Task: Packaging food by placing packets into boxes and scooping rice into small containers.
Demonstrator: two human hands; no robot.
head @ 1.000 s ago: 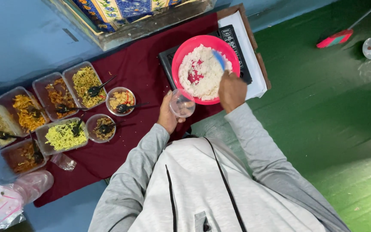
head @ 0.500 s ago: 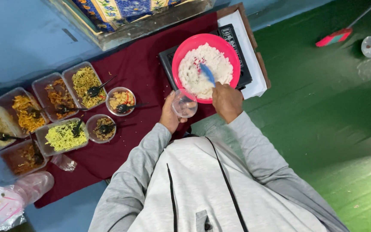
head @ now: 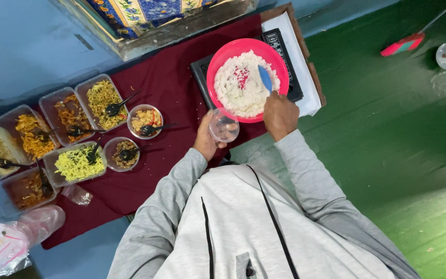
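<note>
Seen from overhead, a person in a grey hooded top is standing at a worktop (head: 171, 98) draped in a dark red cloth. The left hand (head: 206, 138) is holding a small clear plastic cup (head: 224, 125) just beside a pink bowl (head: 218, 70) of white rice. The right hand (head: 280, 114) is closing its grip on a blue spoon (head: 265, 78) that is resting on the rice. To the left, clear trays of noodles (head: 101, 98) and two small round bowls (head: 144, 120) are sitting with black forks in them.
</note>
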